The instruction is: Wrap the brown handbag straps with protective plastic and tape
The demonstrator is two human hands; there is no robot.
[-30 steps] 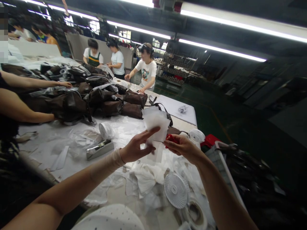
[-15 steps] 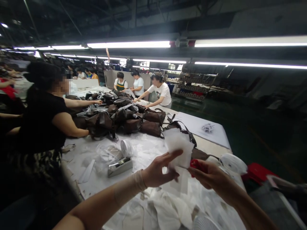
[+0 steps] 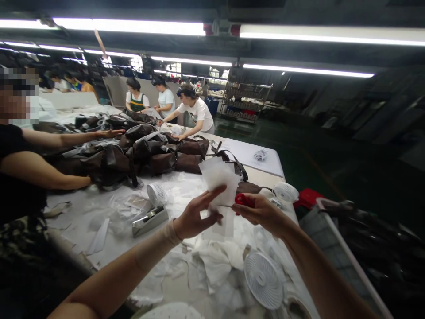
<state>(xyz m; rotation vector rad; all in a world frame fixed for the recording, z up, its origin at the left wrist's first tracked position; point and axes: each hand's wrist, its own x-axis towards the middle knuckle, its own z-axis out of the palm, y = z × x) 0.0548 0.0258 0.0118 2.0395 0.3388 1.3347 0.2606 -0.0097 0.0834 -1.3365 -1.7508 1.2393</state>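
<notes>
White sheet [image 3: 219,179] higher in view, desk fan [image 3: 264,280] fully back

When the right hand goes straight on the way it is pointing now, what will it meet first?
The right hand, pinching a small red object, probably meets the white sheet held in the left hand first, just past its fingertips. Depth is hard to judge, so they may already touch.

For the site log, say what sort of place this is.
Likely a factory workshop: dark brown bags heaped on a long white-covered worktable, people working side by side, and a metal storage rack behind.
</notes>
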